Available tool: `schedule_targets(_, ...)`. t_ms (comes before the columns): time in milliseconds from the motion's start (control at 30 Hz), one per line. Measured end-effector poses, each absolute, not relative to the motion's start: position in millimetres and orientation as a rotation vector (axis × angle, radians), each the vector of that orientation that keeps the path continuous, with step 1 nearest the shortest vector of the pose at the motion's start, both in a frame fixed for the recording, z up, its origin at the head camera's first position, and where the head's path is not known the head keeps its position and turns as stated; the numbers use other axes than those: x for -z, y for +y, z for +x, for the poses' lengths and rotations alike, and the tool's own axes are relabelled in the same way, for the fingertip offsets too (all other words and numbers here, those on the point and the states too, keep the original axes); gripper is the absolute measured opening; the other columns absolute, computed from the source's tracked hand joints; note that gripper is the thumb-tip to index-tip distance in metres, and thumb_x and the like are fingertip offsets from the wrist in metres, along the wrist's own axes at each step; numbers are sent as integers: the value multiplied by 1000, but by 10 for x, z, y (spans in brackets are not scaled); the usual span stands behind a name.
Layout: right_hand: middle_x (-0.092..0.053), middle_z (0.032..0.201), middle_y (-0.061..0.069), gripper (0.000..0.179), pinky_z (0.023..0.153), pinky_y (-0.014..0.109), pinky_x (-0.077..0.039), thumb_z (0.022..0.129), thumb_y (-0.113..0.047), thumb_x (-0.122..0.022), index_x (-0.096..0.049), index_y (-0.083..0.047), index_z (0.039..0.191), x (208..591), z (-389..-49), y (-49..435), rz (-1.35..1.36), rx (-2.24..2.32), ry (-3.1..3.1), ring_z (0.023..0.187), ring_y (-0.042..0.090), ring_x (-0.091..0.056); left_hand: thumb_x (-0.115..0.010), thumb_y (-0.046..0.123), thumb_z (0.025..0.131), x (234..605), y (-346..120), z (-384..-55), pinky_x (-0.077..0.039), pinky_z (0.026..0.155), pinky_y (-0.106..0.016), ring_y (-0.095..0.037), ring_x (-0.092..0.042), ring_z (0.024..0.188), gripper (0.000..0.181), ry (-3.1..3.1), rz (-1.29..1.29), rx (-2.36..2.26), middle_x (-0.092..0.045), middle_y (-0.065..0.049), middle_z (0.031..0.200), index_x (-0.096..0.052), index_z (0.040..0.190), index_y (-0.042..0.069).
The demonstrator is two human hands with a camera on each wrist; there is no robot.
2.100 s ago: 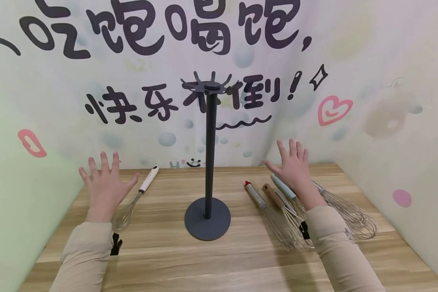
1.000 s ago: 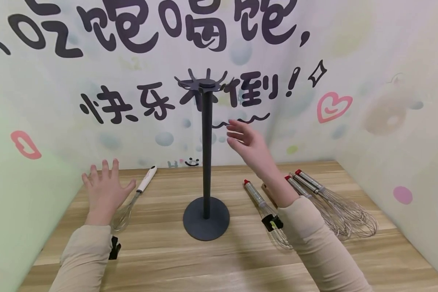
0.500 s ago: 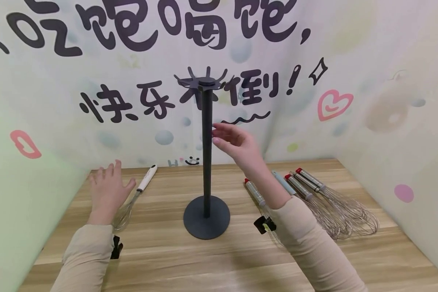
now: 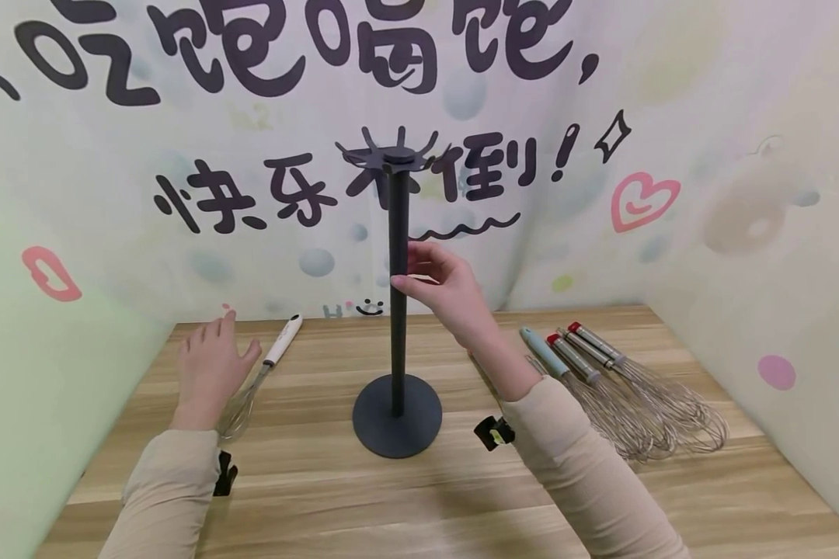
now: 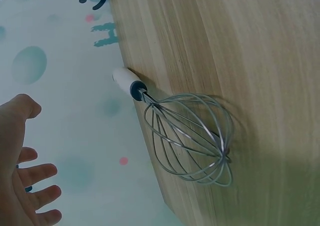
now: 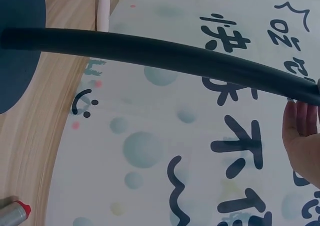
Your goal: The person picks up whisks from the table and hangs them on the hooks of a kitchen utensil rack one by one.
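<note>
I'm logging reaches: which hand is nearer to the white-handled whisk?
Left. The left hand hovers just beside the white-handled whisk; the right hand is up at the stand's pole, well away.

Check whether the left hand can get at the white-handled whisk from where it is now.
Probably yes. The left hand hovers open right beside the white-handled whisk, which lies alone on the table. Nothing stands between them; the stand is off to the side.
</note>
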State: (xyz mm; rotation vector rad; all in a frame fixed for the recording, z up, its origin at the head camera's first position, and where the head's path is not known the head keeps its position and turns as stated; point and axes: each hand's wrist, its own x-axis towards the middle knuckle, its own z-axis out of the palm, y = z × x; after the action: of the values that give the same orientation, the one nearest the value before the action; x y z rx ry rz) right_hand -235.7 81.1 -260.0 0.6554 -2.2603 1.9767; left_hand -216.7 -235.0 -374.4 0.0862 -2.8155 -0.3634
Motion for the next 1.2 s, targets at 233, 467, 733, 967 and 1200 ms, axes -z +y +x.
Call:
schedule_targets(233, -59, 113, 16, 40, 91, 29, -55, 86, 0, -66, -56, -1, 124, 2613, -2362, 804, 716, -1919, -2249, 104, 21, -61, -47, 28, 96, 3764, -2324, -2197, -37, 99, -66, -55, -42, 119, 59, -2827, 78, 380, -45, -36, 133, -35, 140, -9)
schedule_targets(467, -58, 112, 19, 41, 89, 28, -56, 85, 2, -65, -54, 2, 125, 2657, -2399, 784, 769, -1870, -2221, 102, 24, -61, -45, 25, 96, 3808, -2288, -2246, -38, 100, -64, -55, -45, 117, 56, -2846, 62, 400, -47, -37, 131, -36, 139, -10)
schedule_targets(733, -58, 110, 20, 41, 87, 24, -54, 85, 3, -65, -54, 3, 125, 2698, -2414, 783, 769, -1894, -2177, 98, 20, -61, -47, 19, 94, 3875, -2224, -2350, -47, 89, -60, -52, -48, 117, 54, -2837, 112, 681, -46, -37, 132, -36, 138, -12)
schedule_targets(967, -59, 110, 21, 41, 84, 24, -55, 86, 2, -65, -55, 1, 125, 2706, -2406, 779, 771, -1886, -2166, 96, 20, -61, -50, 13, 93, 3938, -2185, -2437, -42, 100, -59, -48, -45, 123, 53, -2780, 229, 1059, -45, -34, 137, -37, 139, -10)
schedule_targets(1200, -59, 109, 23, 42, 91, 30, -55, 85, 3, -65, -54, 3, 126, 2718, -2421, 774, 793, -1874, -2146, 95, 22, -61, -53, 10, 91, 4075, -2190, -2534, -42, 101, -57, -48, -46, 123, 52, -2807, 231, 1117, -45, -33, 137, -39, 138, -8)
